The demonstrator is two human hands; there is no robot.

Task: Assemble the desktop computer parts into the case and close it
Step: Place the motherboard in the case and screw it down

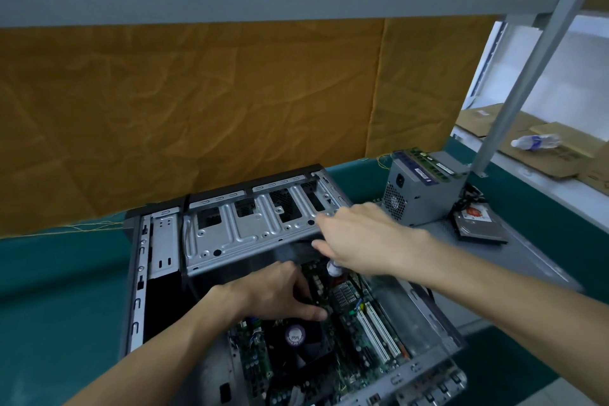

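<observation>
So the case (158,277) is lying open on its side on the green bench (62,273), with the motherboard (349,339) already sitting in the bottom of it. The CPU fan (296,336) with the purple sticker is on the board, closer to the camera, and the white expansion slots (379,333) run along the right side.

Both hands are down inside the case. The left hand (280,290) rests over the middle of the board just above the fan, thumb stretched toward the right and fingers curled under; I can't tell if its grip has hold of anything, since the fingertips are hidden. The right hand (359,237) comes in from the right with fingers reaching toward the metal drive cage (250,231), and its grip is pinching a small white connector (333,269) that hangs just above the board, next to the little silver heatsink (344,295).

On the right end of the bench, apart from the case, the power supply (425,188) stands with a RAM stick (428,161) lying on top of it. A hard drive (478,224) lies flat just beside it. There's a plastic bottle (535,141) on cardboard further back.
</observation>
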